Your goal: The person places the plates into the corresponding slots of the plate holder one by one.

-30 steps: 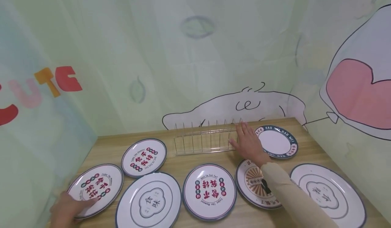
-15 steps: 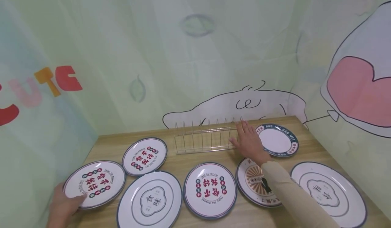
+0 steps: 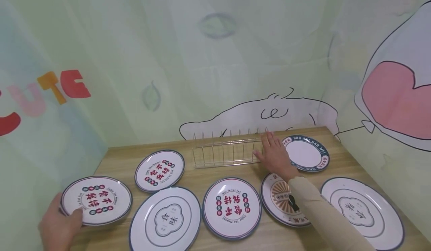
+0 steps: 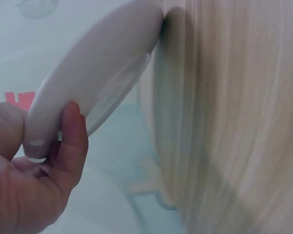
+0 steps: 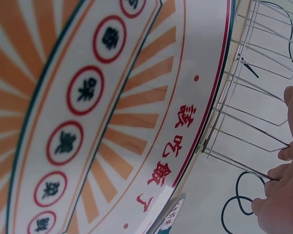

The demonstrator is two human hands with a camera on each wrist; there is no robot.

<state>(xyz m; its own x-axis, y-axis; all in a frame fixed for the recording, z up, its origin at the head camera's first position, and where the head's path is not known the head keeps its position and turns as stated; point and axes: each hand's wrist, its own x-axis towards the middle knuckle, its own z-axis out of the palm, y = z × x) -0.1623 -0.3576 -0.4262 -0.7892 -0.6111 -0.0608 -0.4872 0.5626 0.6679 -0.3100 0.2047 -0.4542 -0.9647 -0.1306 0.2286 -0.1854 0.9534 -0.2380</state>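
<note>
My left hand [image 3: 60, 225] pinches the near-left rim of a white round plate [image 3: 118, 196] with red characters and a dark blue edge. In the left wrist view the plate's pale underside [image 4: 93, 63] tilts above the wood, with the thumb on one side of the rim and fingers on the other. At the back of the table, my right hand [image 3: 277, 159] holds the right end of a wire dish rack [image 3: 229, 165]. Its fingertips meet the end wires in the right wrist view. No plates stand in the rack's slots.
Several plates lie flat: a small red-lettered one [image 3: 143, 176], a large grey-patterned one [image 3: 141, 225], a red-lettered one [image 3: 230, 189], a sunburst plate [image 3: 271, 202] under my right forearm, a blue-rimmed oval [image 3: 304, 153], another large one [image 3: 384, 213]. Printed cloth [image 3: 168, 56] walls the wooden table.
My left hand has lifted its plate off the tabletop and drawn it left, away from the neighbouring plates. The right hand and the dish rack have stayed in place.
</note>
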